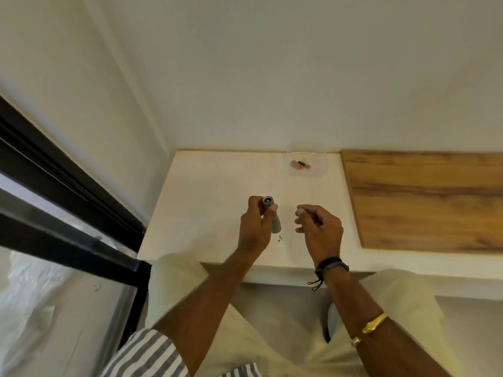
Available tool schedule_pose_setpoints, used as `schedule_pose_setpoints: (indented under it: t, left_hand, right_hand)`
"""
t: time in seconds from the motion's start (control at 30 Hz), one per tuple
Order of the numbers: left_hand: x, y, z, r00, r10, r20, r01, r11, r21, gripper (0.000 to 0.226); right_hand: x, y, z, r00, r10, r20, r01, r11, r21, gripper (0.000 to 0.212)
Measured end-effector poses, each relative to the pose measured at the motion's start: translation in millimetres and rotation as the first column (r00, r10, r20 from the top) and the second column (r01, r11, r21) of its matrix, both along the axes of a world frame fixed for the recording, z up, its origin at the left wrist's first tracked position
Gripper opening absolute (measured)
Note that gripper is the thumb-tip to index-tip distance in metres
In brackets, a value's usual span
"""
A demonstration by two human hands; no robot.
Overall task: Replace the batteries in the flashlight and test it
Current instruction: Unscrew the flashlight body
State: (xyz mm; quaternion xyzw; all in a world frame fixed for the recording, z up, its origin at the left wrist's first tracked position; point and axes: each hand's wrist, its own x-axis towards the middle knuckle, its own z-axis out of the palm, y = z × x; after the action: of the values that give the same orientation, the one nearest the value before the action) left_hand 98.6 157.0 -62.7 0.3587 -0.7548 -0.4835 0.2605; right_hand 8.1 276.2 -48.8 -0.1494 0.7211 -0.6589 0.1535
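Flashlight point(269, 213): grey, over the white bench point(206, 186), clamped in the left hand point(255, 229). Fingers wrap the barrel and the thumb lies across it. Long axis is steep, tipped a little. The narrow end points up towards the camera and slightly away from the person. The wider head points down at the bench, towards the person. The top end looks open: a ring with a dark bore. Can't tell what's inside, or whether the head touches the bench.

Right hand point(318, 227): just right of the flashlight, not touching it. Fingers are curled in, with thumb and forefinger tips close together. Can't tell if they pinch something small.

Around the flashlight:
- Beyond it and to the right, against the wall point(272, 77): a clear tub point(318, 172) with batteries point(300, 164) lying flat inside, one showing an orange band. Well apart from both hands, with bare bench between.
- Just below the head, on the bench: a few small dark specks point(280, 238), too small to identify.
- Far right: a wood-grain board point(424, 202) lying flat on the bench.
- Left: a black window frame point(68, 202) running past the bench corner.

The right arm carries black bands point(330, 265) at the wrist and a gold bangle point(375, 322) higher up.
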Motion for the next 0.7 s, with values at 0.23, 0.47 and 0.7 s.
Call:
schedule_pose_setpoints:
  t: [0.23,0.47,0.7]
  left_hand:
    - [31,37,-23,0.992,-0.115,0.054,0.120,0.987,-0.105,0.020]
    - [50,52,-39,0.947,-0.252,0.198,0.289,0.938,-0.189,0.040]
    - [58,56,-31,0.927,-0.294,0.232,0.355,0.886,-0.297,0.039]
  right_hand:
    - [23,44,-23,0.998,0.041,0.045,-0.043,0.998,0.039,0.013]
    - [30,48,-34,0.981,0.190,-0.030,-0.178,0.954,0.243,0.024]
    - [35,47,-37,0.955,0.278,-0.106,-0.223,0.905,0.363,0.031]
